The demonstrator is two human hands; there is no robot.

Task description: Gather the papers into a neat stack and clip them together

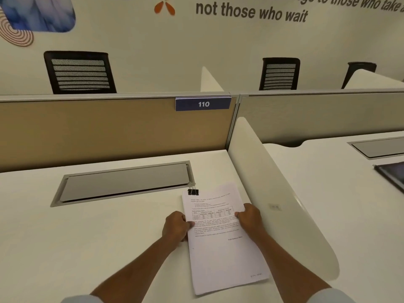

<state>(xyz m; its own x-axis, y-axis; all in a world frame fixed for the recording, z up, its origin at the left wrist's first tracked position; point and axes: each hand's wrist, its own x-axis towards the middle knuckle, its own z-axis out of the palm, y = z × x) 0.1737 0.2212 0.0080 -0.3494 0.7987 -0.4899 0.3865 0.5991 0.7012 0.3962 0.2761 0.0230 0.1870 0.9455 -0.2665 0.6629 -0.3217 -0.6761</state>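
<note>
A stack of printed white papers (220,248) lies on the white desk (87,237), angled slightly to the right. A black binder clip (193,191) sits on the stack's far left corner, its wire handles up. My left hand (176,227) grips the left edge of the stack at mid-height, with the thumb on the top sheet. My right hand (249,217) grips the right edge, fingers curled over the paper. Text and a small table show on the top sheet.
A grey cable hatch (124,182) is set into the desk behind the papers. A curved white divider (273,193) rises just right of the stack. A tan partition (109,127) with the number plate 110 closes the back. A dark tablet (391,173) lies on the neighbouring desk.
</note>
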